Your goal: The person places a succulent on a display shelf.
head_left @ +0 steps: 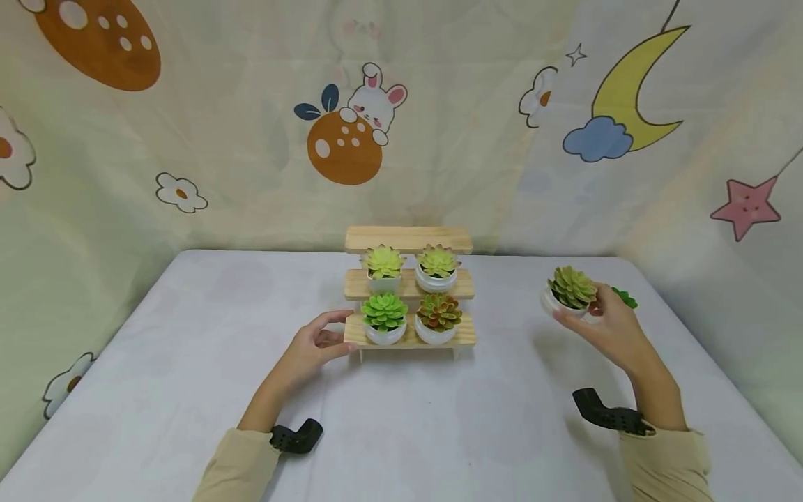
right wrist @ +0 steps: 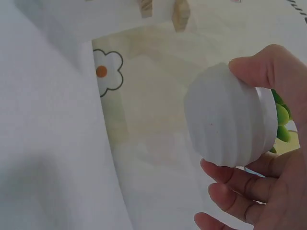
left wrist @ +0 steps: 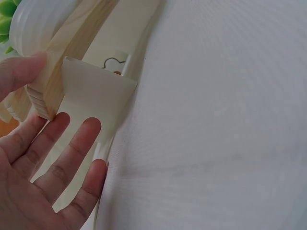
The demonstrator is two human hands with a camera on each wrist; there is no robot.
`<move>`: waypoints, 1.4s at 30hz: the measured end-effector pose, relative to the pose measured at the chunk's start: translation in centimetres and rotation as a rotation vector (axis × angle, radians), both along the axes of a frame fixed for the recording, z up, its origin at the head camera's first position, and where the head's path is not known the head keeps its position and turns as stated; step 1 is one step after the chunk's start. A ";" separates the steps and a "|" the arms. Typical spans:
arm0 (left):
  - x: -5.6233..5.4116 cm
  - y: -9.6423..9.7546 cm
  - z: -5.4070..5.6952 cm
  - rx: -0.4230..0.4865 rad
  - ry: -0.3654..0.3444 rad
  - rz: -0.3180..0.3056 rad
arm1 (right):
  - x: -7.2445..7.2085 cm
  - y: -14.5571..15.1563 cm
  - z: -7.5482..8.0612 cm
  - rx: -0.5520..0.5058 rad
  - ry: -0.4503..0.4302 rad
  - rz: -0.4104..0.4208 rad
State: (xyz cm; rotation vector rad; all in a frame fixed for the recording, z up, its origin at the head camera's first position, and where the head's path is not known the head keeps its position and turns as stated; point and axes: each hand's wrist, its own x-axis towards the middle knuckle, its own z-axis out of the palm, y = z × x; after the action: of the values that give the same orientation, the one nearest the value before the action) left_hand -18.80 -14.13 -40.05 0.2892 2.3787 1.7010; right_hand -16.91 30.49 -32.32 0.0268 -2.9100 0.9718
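Note:
A three-tier wooden plant stand (head_left: 408,239) stands at the middle back of the table. My left hand (head_left: 316,341) holds the left end of its lowest shelf, with the thumb on the top face and fingertips at the underside of the plank (left wrist: 79,36) in the left wrist view. Raised over the table on the right, a potted succulent (head_left: 572,287) is in my right hand (head_left: 617,331). In the right wrist view, thumb and fingers grip its ribbed white pot (right wrist: 230,120). On the lowest shelf sit a green succulent (head_left: 385,312) and a reddish one (head_left: 439,312).
Two yellow-green succulents, one in a squarish pot (head_left: 384,284) and one in a round pot (head_left: 436,281), stand on the middle shelf. Another green plant (head_left: 625,298) shows partly behind my right hand. A patterned cloth (head_left: 251,139) hangs behind the white table (head_left: 401,432).

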 end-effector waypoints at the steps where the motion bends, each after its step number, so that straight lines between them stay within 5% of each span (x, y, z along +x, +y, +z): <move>1: 0.0 0.1 0.0 0.001 -0.002 0.001 | 0.1 -0.3 0.2 -0.001 0.007 0.002; 13: 0.1 0.4 -0.1 0.007 0.001 -0.007 | -0.3 -4.7 2.6 -0.018 0.057 0.102; 22: 0.0 0.3 -0.1 0.002 -0.012 0.001 | -2.8 -7.8 5.0 -0.077 0.041 0.214; 42: 0.0 0.1 -0.1 0.007 0.000 0.007 | -8.3 -13.9 8.9 -0.076 -0.010 0.300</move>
State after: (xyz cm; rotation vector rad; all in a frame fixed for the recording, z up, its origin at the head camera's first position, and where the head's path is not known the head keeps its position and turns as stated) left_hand -18.76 -13.99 -40.13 0.2832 2.3773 1.7122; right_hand -25.25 16.56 -23.44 0.4668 -2.9293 1.1230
